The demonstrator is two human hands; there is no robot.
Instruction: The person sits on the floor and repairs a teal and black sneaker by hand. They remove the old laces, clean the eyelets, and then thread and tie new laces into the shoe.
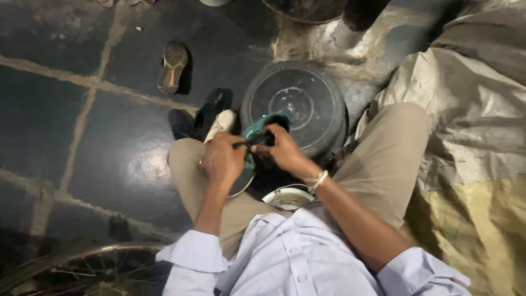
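My left hand (pixel 222 159) and right hand (pixel 282 151) both close their fingers around one teal shoe (pixel 257 131), held over my lap against the near rim of one upturned black basin (pixel 307 98). Its long axis runs away from me, opening pointing to the basin. One loose sandal (pixel 173 66) lies on the floor.

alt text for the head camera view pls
Seated person's left hand and right hand together grip a teal shoe over their lap, beside an upturned black basin on a dark stone floor.
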